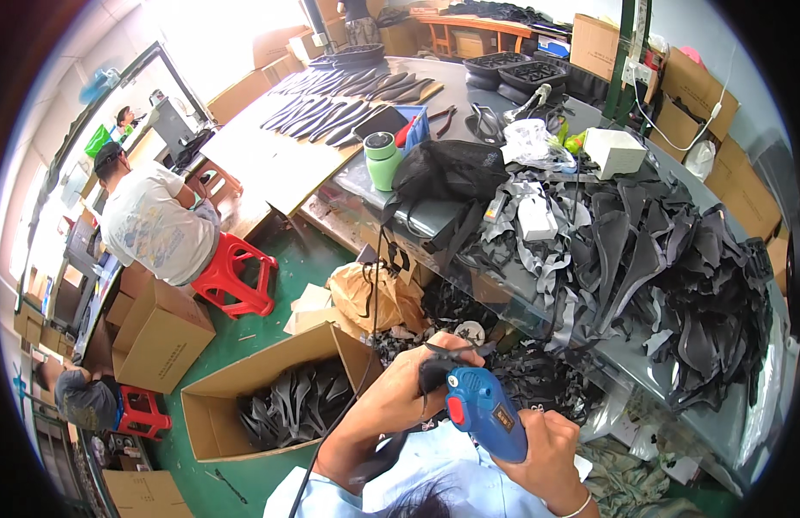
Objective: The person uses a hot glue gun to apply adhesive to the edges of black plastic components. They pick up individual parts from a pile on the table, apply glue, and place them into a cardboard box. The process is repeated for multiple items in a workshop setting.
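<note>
My right hand (547, 457) is wrapped around the handle of a blue hand-held power tool (490, 413) with a red button; its working end is partly hidden. Just left of it, my left hand (404, 387) is closed on a black piece (434, 373) with a loose, ragged edge. The tool's head is right beside this piece, and I cannot tell whether they touch. Below my left wrist, a dark curved part (378, 459) hangs near the light blue clothing on my front. Black scraps (538, 371) lie in a heap beyond my hands.
A cardboard box (197, 423) of black saddle-shaped parts stands on the floor at left. The table at right bears a heap of black pieces (676, 268), a black bag (452, 168) and a green bottle (382, 162). One person (154, 220) sits on a red stool (236, 276). A dark cord (361, 380) crosses near my left arm.
</note>
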A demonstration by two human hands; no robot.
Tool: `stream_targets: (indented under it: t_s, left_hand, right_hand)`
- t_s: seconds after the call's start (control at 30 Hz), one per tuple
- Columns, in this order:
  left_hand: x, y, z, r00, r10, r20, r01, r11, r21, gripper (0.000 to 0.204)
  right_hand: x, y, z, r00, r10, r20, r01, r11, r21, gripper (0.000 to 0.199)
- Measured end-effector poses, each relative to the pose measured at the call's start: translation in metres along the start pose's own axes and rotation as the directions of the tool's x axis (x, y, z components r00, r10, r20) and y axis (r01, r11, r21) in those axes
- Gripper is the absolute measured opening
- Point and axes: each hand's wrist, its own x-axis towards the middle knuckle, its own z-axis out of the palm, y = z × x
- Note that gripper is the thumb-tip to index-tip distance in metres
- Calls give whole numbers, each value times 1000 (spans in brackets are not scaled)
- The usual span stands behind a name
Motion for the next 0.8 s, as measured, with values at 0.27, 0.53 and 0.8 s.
stream_targets:
  t_s: [0.27, 0.53, 0.8]
  left_hand:
    - [-1, -12, 24, 921, -157, 357, 181, 983, -33, 43]
    - [-14, -34, 69, 855, -256, 451, 518, 451, -727, 39]
    - [-22, -29, 112, 984, -156, 82, 146, 469, -871, 60]
  right_hand:
    - [3, 9, -6, 978, 89, -190, -94, 995, -19, 48]
    - [19, 29, -16, 871, 490, -20, -431, 784, 446, 43]
    - [25, 38, -14, 734, 637, -234, -324, 632, 704, 34]
